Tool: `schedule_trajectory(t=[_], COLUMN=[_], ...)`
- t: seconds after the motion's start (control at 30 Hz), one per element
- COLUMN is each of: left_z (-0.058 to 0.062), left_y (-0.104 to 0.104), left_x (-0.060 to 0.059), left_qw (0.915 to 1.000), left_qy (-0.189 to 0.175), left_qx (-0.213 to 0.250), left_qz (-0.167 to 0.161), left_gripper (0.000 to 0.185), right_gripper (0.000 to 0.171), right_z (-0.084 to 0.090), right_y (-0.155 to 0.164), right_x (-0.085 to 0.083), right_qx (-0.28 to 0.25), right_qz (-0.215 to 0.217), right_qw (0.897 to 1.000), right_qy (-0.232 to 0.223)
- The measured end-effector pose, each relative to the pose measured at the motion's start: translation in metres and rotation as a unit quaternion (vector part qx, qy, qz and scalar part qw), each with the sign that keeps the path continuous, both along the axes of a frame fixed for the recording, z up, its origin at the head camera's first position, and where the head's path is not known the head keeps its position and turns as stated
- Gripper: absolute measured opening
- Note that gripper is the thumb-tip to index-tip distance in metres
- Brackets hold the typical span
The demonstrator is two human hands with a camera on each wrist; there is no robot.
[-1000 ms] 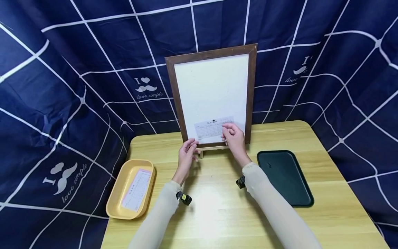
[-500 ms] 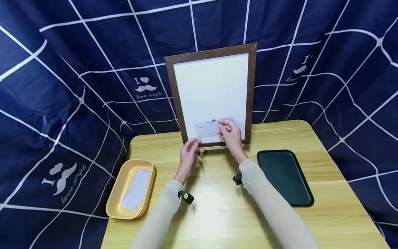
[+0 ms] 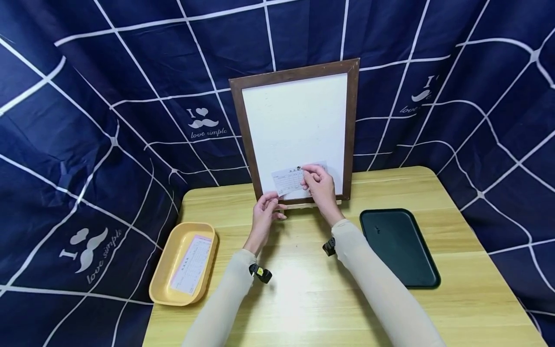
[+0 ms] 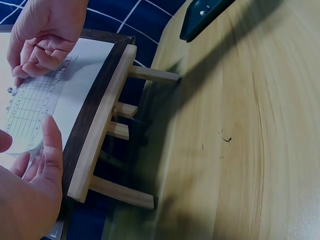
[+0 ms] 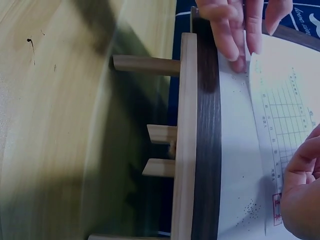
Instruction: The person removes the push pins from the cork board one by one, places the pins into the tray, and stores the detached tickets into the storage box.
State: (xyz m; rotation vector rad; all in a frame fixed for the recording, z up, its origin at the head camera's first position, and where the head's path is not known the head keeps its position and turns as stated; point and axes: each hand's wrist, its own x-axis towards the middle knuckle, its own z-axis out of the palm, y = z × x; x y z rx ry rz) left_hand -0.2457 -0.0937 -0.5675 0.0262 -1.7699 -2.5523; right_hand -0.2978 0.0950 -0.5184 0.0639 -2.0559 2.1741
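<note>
A white board in a dark brown frame stands on a small wooden easel at the back of the table. A printed paper slip hangs low on the board from a small pin. My left hand pinches the slip's lower left corner, which curls off the board; its thumb lies over the paper. My right hand rests on the slip's top edge with curled fingers. Their tips lie just beside the pin, which stays uncovered. The right wrist view shows the slip between both hands.
A yellow tray holding another printed slip lies at the table's left edge. A dark green tray lies to the right. Blue cloth with white lines hangs behind and on both sides. Bare wooden tabletop lies in front.
My right hand has slid left along the slip's top edge toward the pin. The left hand has risen slightly to the slip's lower left corner, which now bends off the board.
</note>
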Motion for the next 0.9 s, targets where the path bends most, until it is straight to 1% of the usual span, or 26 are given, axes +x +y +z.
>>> schedule_trajectory(t=[0.1, 0.2, 0.53, 0.73, 0.9], left_z=[0.0, 0.001, 0.004, 0.008, 0.007], left_y=[0.002, 0.003, 0.003, 0.005, 0.007], left_x=[-0.001, -0.002, -0.009, -0.008, -0.008], left_qw=[0.9999, 0.9998, 0.9997, 0.9997, 0.9997], left_qy=[0.0, 0.002, 0.009, 0.005, 0.0], left_qx=[0.014, 0.018, -0.007, -0.018, -0.024], left_qz=[0.004, 0.009, 0.02, 0.013, 0.008], left_gripper=[0.026, 0.026, 0.02, 0.015, 0.013], right_gripper=[0.026, 0.026, 0.023, 0.02, 0.019], right_z=[0.001, 0.002, 0.002, 0.0, -0.001], right_y=[-0.002, -0.003, -0.006, -0.012, -0.015], right_x=[-0.001, -0.001, -0.003, -0.005, -0.006], right_qx=[0.001, 0.008, 0.001, 0.007, 0.01], right_qz=[0.004, 0.003, -0.009, -0.044, -0.077], right_qw=[1.0, 1.0, 1.0, 0.999, 0.997], right_qy=[0.001, -0.002, 0.0, 0.005, 0.005])
